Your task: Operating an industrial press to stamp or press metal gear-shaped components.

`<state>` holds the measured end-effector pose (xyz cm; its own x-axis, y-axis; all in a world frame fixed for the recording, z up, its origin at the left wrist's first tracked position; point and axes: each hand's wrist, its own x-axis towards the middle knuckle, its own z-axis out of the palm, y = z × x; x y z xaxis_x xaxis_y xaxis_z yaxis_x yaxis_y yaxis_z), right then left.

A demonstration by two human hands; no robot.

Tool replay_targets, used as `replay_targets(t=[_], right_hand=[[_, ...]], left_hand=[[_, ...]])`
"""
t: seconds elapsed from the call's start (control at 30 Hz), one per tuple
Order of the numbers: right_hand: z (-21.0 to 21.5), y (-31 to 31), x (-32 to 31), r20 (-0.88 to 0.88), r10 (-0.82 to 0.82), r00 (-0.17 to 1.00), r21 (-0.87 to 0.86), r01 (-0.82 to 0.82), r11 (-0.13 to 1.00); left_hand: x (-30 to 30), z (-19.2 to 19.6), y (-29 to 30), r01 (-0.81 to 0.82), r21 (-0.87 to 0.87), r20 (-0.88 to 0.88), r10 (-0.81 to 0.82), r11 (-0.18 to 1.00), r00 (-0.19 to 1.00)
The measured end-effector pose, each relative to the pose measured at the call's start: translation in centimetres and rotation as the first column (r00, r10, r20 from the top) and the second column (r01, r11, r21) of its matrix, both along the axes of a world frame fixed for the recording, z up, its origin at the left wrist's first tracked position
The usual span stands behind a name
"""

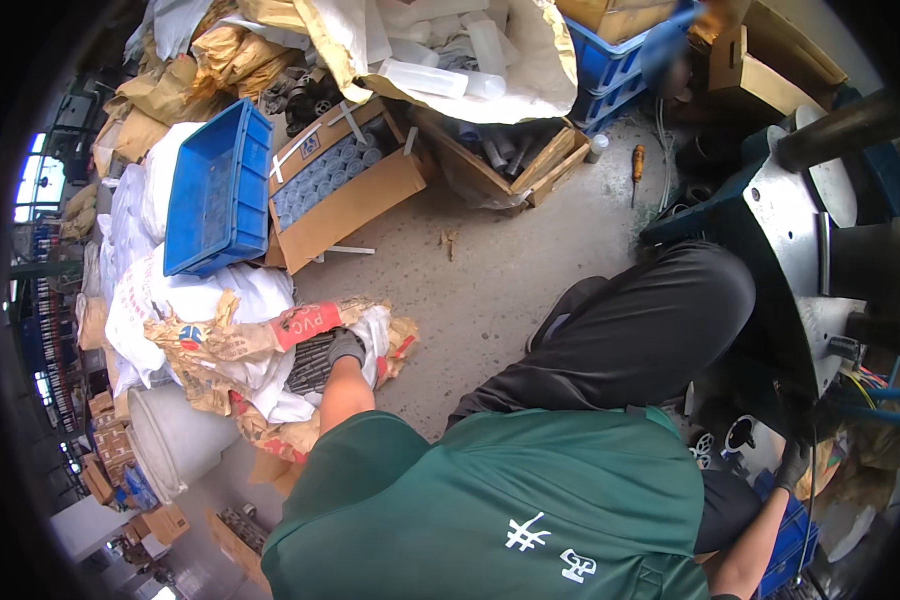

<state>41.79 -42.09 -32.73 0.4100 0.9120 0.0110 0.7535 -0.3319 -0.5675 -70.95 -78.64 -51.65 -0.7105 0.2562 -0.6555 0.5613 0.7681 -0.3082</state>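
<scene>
My left hand [346, 346], in a grey glove, reaches into an open paper sack [232, 342] lined with white plastic. It rests at the edge of several dark grey rod-like parts [313, 362] inside the sack. Its fingers are too small and dark to make out. Down at the lower right, my right hand [793, 464], in a dark glove, is beside a thin dark rod [813, 480] under the machine [785, 240]. The fingers there are mostly hidden, so whether they grip the rod does not show.
A blue crate [218, 190] stands tilted next to a cardboard box [365, 205] of grey cylindrical parts. Beyond are a large sack [540, 80] of translucent plastic pieces and a wooden box [555, 160]. A screwdriver [638, 163] lies on the floor. A white bucket [175, 440] stands left.
</scene>
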Motion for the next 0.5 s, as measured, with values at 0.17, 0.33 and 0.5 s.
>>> replay_targets(t=[0.17, 0.33, 0.5], right_hand=[[-0.3, -1.6, 1.1, -0.237, -0.186, 0.954, -0.129, 0.159, 0.979], [0.0, -2.9, 0.5, -0.225, -0.176, 0.958, -0.046, 0.170, 0.984], [1.2, -2.9, -0.4, -0.173, -0.207, 0.963, -0.145, 0.183, 0.972]], left_hand=[[0.5, -2.6, -0.7, 0.001, -0.060, -0.156, -0.011, 0.998, 0.988], [-0.7, -5.2, -2.8, -0.016, -0.045, -0.133, 0.010, 0.999, 0.991], [-2.7, -7.3, -3.6, 0.347, -0.067, -0.186, -0.354, 0.935, 0.917]])
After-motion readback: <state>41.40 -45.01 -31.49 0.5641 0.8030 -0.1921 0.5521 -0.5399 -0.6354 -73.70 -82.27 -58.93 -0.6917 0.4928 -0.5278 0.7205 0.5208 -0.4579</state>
